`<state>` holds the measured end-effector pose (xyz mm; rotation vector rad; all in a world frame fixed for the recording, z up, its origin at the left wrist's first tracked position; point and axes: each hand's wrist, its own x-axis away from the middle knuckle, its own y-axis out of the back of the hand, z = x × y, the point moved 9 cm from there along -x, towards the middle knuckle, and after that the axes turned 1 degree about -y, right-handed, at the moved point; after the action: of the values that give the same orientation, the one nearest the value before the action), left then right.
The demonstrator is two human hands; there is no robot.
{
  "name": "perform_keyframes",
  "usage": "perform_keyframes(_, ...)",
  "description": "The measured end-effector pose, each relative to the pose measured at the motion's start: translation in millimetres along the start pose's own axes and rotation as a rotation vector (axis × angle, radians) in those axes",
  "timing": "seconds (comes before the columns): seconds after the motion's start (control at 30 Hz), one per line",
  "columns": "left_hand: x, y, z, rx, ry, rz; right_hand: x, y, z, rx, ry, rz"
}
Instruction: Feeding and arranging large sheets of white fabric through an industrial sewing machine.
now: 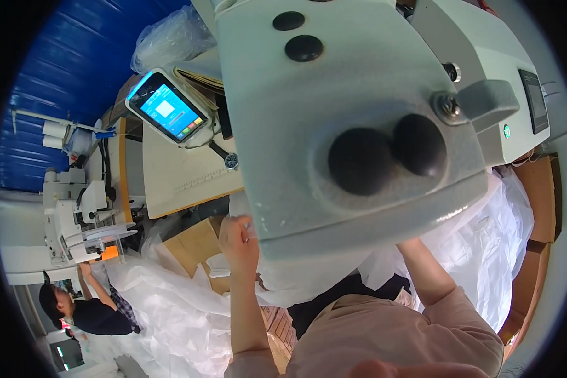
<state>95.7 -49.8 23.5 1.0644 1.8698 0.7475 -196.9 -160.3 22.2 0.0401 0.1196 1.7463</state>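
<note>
Machine head [353, 82] up front, right hand hidden

Through the head camera I get the pale machine head filling the upper middle of my view, two big black caps [359, 160] low on its front and smaller ones higher up. Left hand [236, 242] shows just beside the head's lower left edge, fingers curled in toward the palm; I cannot tell whether anything is pinched in them, or whether the hand touches the head. Right forearm [428, 277] runs up behind the head's lower edge. The right hand is out of my sight, so I cannot say how open it is or what it has.

White sheeting [164, 309] lies around both arms: spread left of the left forearm, bunched between the arms below the head, and heaped beyond the right forearm. An open box [186, 246] sits just left of the left hand.

Farther up on that side, I see a table [164, 173] with a lit screen [167, 108] and a watch [231, 161]. A clear bag [170, 38] is bunched behind them. To the right stands a white housing [494, 60] with a glowing green button [506, 131]; a carton [537, 195] is below it. Far left, a co-worker [94, 315] in a dark top reaches toward a second machine [69, 217], against a blue wall [75, 57].
</note>
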Motion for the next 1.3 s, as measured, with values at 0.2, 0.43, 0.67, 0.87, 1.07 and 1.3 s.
perform_keyframes(0.2,-18,-15,27,0.15,-0.084,0.012,-13,3,16,0.15,0.038,-0.101)
perform_keyframes(0.43,69,21,95,-0.228,0.265,0.697,-3,4,-12,0.189,0.069,-0.037)
perform_keyframes(0.67,308,46,112,-0.6,0.921,0.957,-16,6,-12,0.125,0.175,-0.036)
perform_keyframes(0.87,150,34,6,-0.034,0.394,0.33,-16,13,-4,0.201,0.187,-0.075)
perform_keyframes(1.07,140,45,20,-0.081,0.326,0.197,-7,10,21,0.343,0.207,-0.103)
perform_keyframes(1.3,83,92,32,-0.001,0.382,-0.095,1,-9,43,0.642,0.346,-0.002)
